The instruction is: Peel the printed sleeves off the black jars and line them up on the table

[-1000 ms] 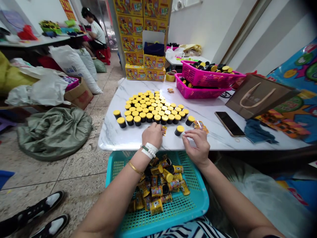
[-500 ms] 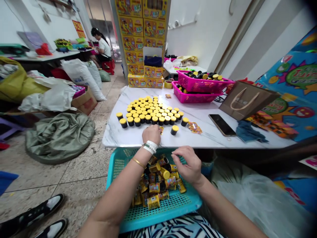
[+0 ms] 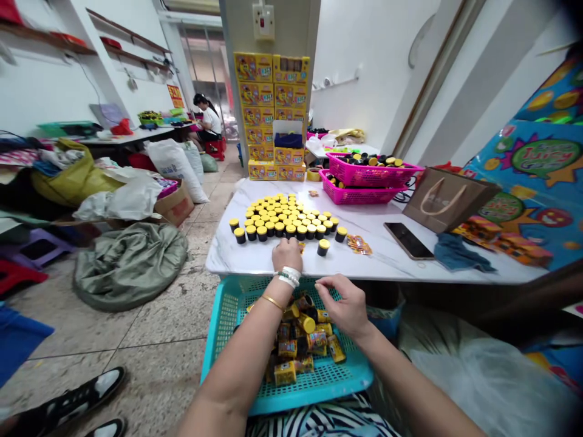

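Note:
My left hand (image 3: 288,255) rests on the front of the white table (image 3: 255,258), its fingers curled downward and hidden by the back of the hand. Small orange printed pieces (image 3: 301,247) show at its right side. Over the turquoise basket (image 3: 259,397), my right hand (image 3: 345,303) holds thumb and fingertips together in a pinch; anything between them is too small to make out. Inside the basket lie several yellow-wrapped little jars (image 3: 285,372). Behind my left hand stands a cluster of black jars with yellow lids (image 3: 290,229), with a single jar (image 3: 323,247) apart in front.
Orange printed pieces (image 3: 359,244), a phone (image 3: 409,240), a blue cloth (image 3: 462,252) and a brown paper bag (image 3: 449,200) lie to the right. Stacked pink baskets (image 3: 364,195) and yellow boxes (image 3: 259,170) stand behind. Another person (image 3: 209,121) sits far off.
The camera view has tilted up and swung left, so the scene sits lower and further right. Both hands keep nearly the same pose and place.

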Demonstrator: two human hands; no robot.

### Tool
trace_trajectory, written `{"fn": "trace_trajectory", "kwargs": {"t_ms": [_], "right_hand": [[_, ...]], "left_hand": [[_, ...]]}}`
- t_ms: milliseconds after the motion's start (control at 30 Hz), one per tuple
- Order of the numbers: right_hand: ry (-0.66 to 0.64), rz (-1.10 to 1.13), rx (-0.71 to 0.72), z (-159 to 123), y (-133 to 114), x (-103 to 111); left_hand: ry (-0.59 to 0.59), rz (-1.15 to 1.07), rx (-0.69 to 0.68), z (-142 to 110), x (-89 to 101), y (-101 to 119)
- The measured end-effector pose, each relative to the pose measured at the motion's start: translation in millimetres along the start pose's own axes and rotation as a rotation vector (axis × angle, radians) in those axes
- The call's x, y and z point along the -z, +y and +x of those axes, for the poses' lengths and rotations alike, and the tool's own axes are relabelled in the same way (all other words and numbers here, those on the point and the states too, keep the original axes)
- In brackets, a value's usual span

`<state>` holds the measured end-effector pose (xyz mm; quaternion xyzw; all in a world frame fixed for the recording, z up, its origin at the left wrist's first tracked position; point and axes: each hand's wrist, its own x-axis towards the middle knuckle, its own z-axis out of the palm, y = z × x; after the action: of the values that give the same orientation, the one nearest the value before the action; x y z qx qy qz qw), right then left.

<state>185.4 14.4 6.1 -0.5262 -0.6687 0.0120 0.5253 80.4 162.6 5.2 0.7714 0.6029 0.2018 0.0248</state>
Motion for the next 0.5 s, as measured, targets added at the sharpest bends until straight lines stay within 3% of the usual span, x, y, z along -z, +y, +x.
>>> {"fn": "trace_trajectory", "kwargs": {"t_ms": [133,300,500], "right_hand": [[0.018,0.010,-0.040,8.6,1.9,-3.7],[-0.079,0.019,-0.106,4.8,8.3,-6.2],[-0.155,0.064,-0.220,-9.5,14.5,-8.8]], "left_hand": [[-0.037,-0.005,-0.071,2.8,0.4,-4.1],[-0.117,-0.027,-0.212,10.4,6.5,-15.2],[-0.121,-0.049,-0.204,13.1,4.8,-19.4]]}}
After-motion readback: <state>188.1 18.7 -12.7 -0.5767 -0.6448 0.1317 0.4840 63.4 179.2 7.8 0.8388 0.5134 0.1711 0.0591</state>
